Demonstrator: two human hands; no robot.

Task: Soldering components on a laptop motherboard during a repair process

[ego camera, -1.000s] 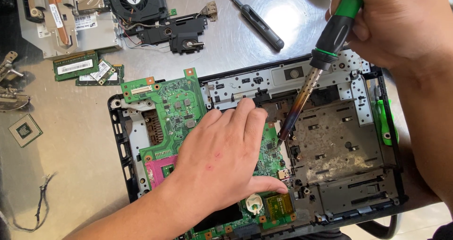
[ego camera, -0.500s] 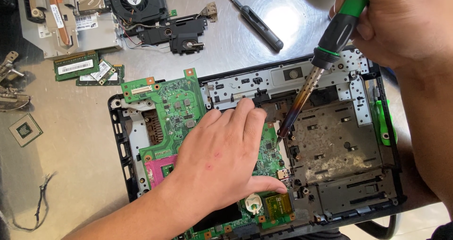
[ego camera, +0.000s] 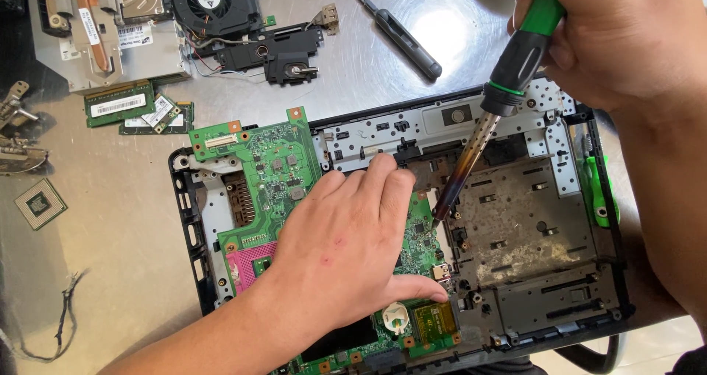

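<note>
My left hand (ego camera: pixel 346 250) lies flat, fingers together, on the green motherboard (ego camera: pixel 269 165) inside a black laptop base (ego camera: pixel 184 220). My right hand (ego camera: pixel 626 36) grips the green-and-black handle of a soldering iron (ego camera: pixel 508 80). Its discoloured metal tip (ego camera: pixel 442 211) points down at the board's right edge, just right of my left fingertips. A bare metal frame (ego camera: pixel 530 220) fills the right half of the base.
A black screwdriver (ego camera: pixel 401 36) lies on the steel table behind the base. A fan and heatsink assembly (ego camera: pixel 213 6), memory modules (ego camera: pixel 118 104), a loose processor chip (ego camera: pixel 40 204), metal hinges (ego camera: pixel 15 124) and a thin wire (ego camera: pixel 62 316) lie at the left. A green tool (ego camera: pixel 598 191) rests on the base's right rim.
The soldering iron tip has shifted slightly toward the board edge; my right hand moved a little right. My left hand stays pressed on the board.
</note>
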